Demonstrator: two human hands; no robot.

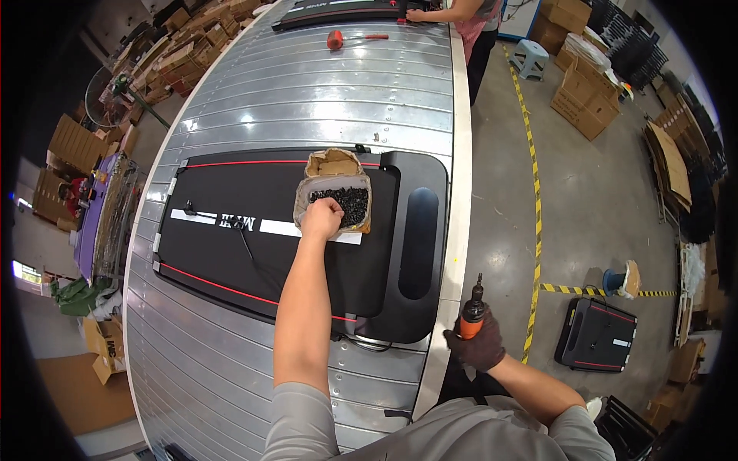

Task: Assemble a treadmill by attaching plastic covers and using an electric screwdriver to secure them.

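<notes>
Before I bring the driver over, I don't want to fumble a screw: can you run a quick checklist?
1. Left hand in the box of black screws: ok.
2. Screw actually pinched: cannot tell, fingers hidden.
3. Right hand, gloved, gripping the orange driver: ok.
4. Driver clear of the black treadmill, held off the table edge: ok.
5. Bit loaded: cannot tell.

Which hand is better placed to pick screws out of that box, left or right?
Left. The left hand is already in the box of black screws on the black treadmill. The gloved right hand grips an orange power screwdriver off the conveyor's edge.
</notes>
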